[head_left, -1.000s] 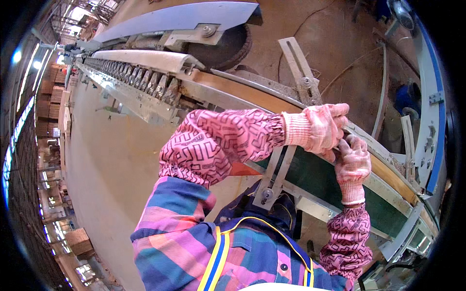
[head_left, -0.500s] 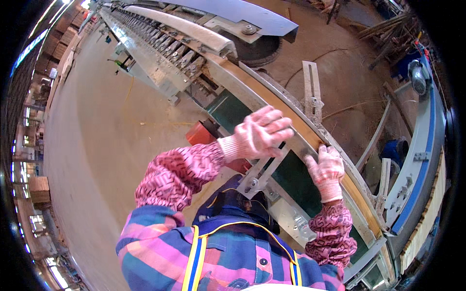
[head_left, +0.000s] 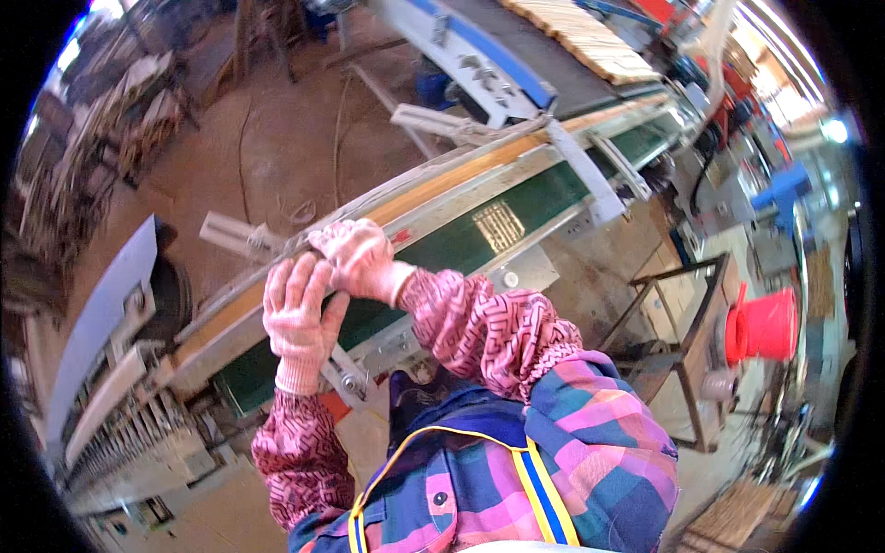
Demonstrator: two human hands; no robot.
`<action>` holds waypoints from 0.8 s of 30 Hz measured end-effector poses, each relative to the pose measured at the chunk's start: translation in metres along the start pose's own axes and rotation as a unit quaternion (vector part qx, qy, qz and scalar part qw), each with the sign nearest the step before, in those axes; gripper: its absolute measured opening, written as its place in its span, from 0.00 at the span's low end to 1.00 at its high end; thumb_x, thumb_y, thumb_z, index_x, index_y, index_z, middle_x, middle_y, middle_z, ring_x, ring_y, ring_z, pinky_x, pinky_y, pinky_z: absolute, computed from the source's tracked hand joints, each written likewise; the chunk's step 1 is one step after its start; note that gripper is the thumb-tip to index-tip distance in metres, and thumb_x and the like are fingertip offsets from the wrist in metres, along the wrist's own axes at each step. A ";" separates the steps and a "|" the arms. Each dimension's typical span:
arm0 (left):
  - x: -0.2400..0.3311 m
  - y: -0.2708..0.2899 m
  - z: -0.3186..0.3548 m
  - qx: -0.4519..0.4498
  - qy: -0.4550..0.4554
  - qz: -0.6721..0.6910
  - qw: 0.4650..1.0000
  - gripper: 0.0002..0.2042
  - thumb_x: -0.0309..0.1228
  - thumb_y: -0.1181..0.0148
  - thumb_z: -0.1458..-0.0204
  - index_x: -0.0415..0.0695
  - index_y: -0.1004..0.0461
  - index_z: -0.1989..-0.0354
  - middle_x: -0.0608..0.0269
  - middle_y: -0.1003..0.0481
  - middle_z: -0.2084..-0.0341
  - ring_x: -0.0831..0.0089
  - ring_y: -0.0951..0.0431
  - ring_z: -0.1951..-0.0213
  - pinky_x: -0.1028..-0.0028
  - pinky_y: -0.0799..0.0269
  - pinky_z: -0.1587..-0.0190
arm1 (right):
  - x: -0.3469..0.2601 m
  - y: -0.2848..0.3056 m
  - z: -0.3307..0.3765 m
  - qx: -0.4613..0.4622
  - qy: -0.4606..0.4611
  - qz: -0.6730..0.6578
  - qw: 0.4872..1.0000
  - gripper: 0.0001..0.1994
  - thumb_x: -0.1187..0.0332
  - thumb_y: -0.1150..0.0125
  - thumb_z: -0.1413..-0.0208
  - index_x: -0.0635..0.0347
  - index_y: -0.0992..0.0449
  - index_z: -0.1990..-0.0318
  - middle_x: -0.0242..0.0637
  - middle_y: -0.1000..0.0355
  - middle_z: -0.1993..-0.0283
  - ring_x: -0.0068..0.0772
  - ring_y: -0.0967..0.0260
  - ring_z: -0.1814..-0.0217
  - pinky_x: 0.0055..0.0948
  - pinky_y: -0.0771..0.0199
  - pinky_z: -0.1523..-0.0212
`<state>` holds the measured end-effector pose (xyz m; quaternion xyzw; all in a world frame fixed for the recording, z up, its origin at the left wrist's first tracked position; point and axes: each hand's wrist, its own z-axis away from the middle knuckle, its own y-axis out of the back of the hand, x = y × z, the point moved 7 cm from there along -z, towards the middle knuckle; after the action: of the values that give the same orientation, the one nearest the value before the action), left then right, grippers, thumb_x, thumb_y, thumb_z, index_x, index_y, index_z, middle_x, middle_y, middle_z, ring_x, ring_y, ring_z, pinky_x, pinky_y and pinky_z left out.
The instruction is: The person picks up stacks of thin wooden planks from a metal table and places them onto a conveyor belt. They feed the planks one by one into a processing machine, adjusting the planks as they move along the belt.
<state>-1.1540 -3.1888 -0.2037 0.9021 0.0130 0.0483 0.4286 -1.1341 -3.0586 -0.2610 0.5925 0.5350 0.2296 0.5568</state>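
Both my hands wear pale pink knitted gloves and meet above a long conveyor rail. My left hand (head_left: 300,318) reaches over the rail with fingers stretched and the thumb apart; nothing shows in it. Touching or overlapping it, my right hand (head_left: 358,258) has its fingers curled at the rail's far side. Whatever those fingers may hold is hidden. A tan wooden strip (head_left: 442,192) lies lengthwise along the rail, passing beneath my hands. On the near side runs a dark green belt (head_left: 447,241), with a patch of light on it.
Slotted metal brackets (head_left: 241,235) jut from the rail. A metal arm (head_left: 585,170) crosses it at right. Beyond is a blue-edged conveyor (head_left: 498,55) bearing wooden strips (head_left: 590,41). A row of machine clamps (head_left: 138,424) stands left; a metal frame (head_left: 687,359) and red bucket (head_left: 765,324) stand right.
My view has swung round to the right, bringing the bucket and frame in. My hands, apart before, have come together over the rail. The right hand's fingers have curled.
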 end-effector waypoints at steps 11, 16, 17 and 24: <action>-0.004 -0.014 0.009 -0.092 0.096 -0.015 0.991 0.19 0.43 0.34 0.49 0.47 0.21 0.51 0.57 0.22 0.51 0.52 0.26 0.45 0.56 0.32 0.40 | 0.334 0.236 0.162 0.214 -0.244 0.234 0.916 0.13 0.61 0.44 0.41 0.54 0.20 0.53 0.39 0.21 0.54 0.42 0.24 0.50 0.39 0.24 0.48; 0.095 -0.073 -0.051 -0.075 0.075 -0.028 0.994 0.19 0.42 0.33 0.52 0.47 0.20 0.53 0.58 0.21 0.53 0.53 0.24 0.48 0.55 0.30 0.43 | 0.537 0.308 0.186 0.097 -0.281 0.236 0.925 0.18 0.56 0.48 0.38 0.48 0.22 0.45 0.39 0.24 0.45 0.40 0.28 0.42 0.35 0.30 0.39; 0.121 -0.092 -0.064 -0.068 0.076 0.000 0.995 0.18 0.40 0.33 0.53 0.47 0.20 0.55 0.58 0.21 0.54 0.53 0.24 0.49 0.55 0.29 0.44 | 0.565 0.311 0.179 0.064 -0.238 0.261 0.933 0.17 0.56 0.47 0.38 0.48 0.22 0.46 0.39 0.24 0.44 0.40 0.28 0.41 0.35 0.31 0.38; 0.244 -0.177 -0.167 -0.124 0.018 0.054 0.991 0.20 0.40 0.32 0.53 0.49 0.22 0.51 0.58 0.22 0.52 0.52 0.24 0.48 0.56 0.28 0.46 | 0.597 0.242 0.081 -0.175 -0.090 0.251 0.948 0.15 0.56 0.44 0.42 0.44 0.20 0.50 0.35 0.22 0.51 0.42 0.25 0.47 0.42 0.25 0.45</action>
<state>-0.9247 -2.9322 -0.2176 0.8405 -0.0343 0.0890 0.5334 -0.7802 -2.5140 -0.2574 0.6192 0.2685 0.3976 0.6216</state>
